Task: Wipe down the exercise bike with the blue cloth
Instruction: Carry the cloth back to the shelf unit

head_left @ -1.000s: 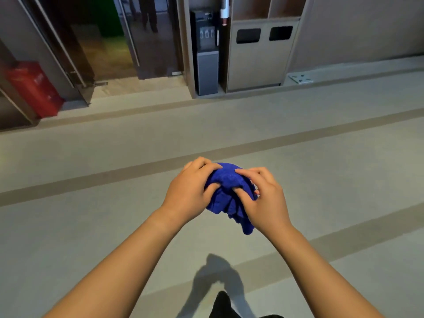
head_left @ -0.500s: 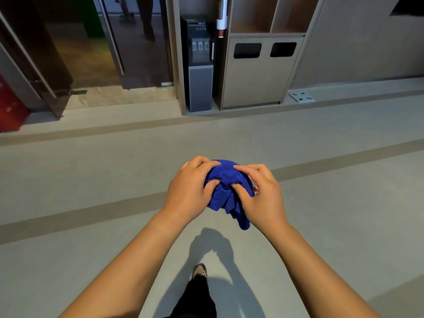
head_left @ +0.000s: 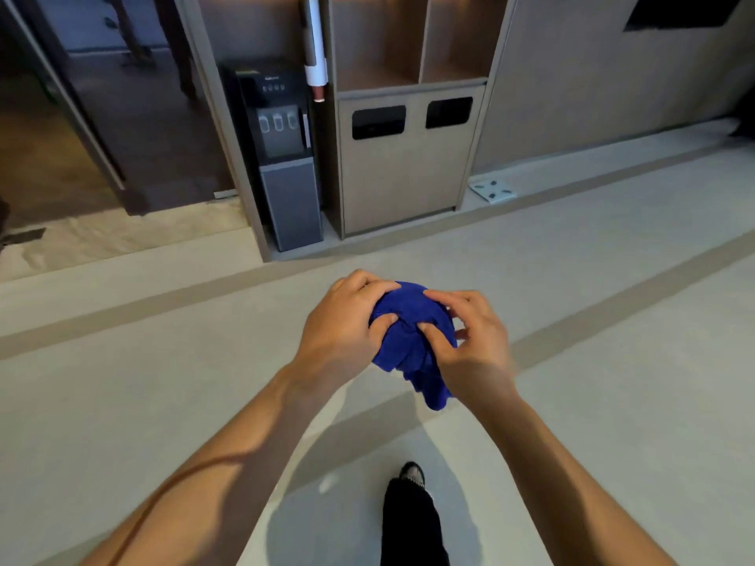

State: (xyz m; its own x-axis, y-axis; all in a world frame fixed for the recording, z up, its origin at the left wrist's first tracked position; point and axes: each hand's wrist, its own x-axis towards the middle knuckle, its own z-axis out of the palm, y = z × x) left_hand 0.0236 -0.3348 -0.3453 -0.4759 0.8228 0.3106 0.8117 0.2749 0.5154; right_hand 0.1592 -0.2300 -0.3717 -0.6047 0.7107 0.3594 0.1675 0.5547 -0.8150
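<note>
I see the left hand [head_left: 343, 326] and right hand [head_left: 472, 341] both squeezing the bunched blue cloth [head_left: 408, 353], but one end hangs loose, so it could slip out.

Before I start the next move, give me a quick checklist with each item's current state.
1. Blue cloth held: ok, held up between both hands.
2. Left hand grip: ok, fingers and thumb curl round the cloth.
3. Right hand grip: ok, thumb and fingers pinch it.
4. Cloth spread for wiping: not ok, it is bunched, one end hanging.
5. Exercise bike in view: not ok; only a water dispenser and a bin cabinet show ahead.
6. Cloth damp or clean: cannot tell.
</note>
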